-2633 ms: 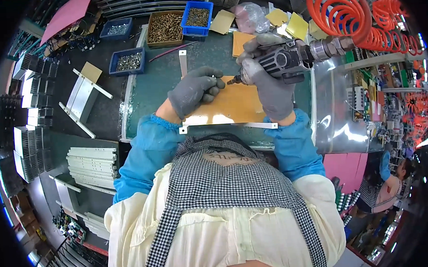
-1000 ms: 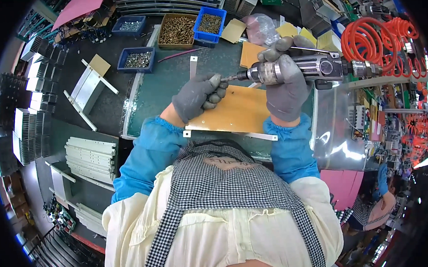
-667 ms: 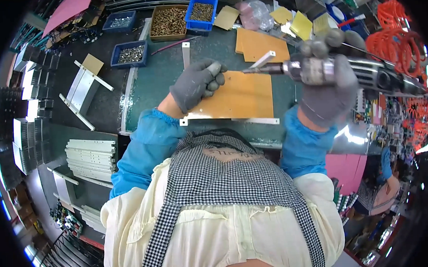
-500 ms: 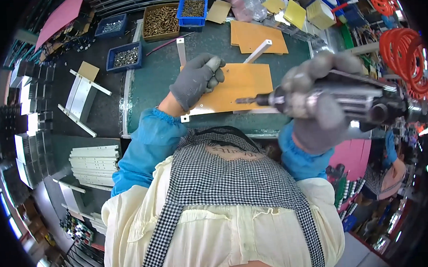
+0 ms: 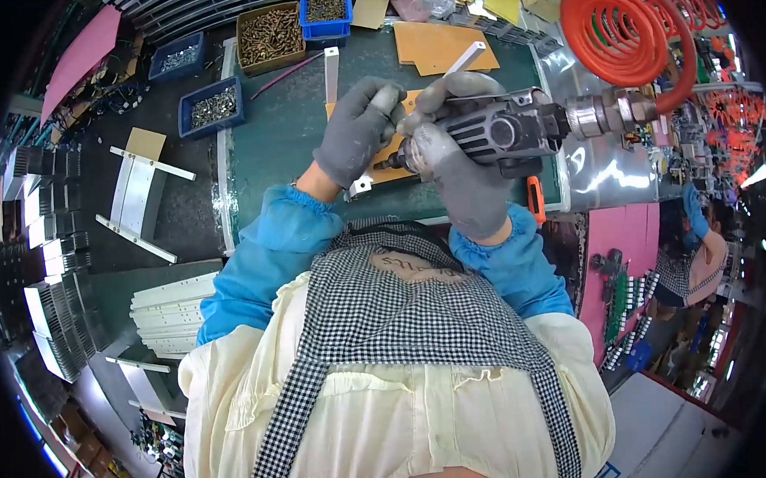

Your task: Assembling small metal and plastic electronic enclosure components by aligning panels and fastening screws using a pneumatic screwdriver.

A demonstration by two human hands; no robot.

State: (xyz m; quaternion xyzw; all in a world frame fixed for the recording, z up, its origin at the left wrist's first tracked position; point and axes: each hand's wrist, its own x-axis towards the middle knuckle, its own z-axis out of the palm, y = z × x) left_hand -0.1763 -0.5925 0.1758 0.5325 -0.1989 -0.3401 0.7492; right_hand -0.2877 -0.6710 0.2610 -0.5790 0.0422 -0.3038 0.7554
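My right hand (image 5: 466, 188), in a grey glove, grips a black and silver air-powered driver (image 5: 505, 133) lying sideways. Its bit (image 5: 386, 164) points left, over an orange panel (image 5: 395, 172) with white square posts (image 5: 331, 77) on the green-topped table. My left hand (image 5: 353, 138), also gloved, is closed above the panel's left part, fingertips pinched beside the driver's front end. Whatever those fingers hold is too hidden to name. Both hands and the driver cover most of the panel. A white bar end (image 5: 360, 187) shows at its near left corner.
A red coiled hose (image 5: 617, 28) runs to the driver's rear. At the back stand a box of brass-coloured screws (image 5: 270, 37) and blue bins (image 5: 212, 107) of small hardware. More orange panels (image 5: 443, 47) lie behind. Left is a white frame (image 5: 142, 194); another person (image 5: 695, 251) is at right.
My right hand has brought the driver leftward, beside my left hand and over the panel. The left hand stays closed. My view has shifted, showing the hose coil and an orange-handled tool at the table's right.
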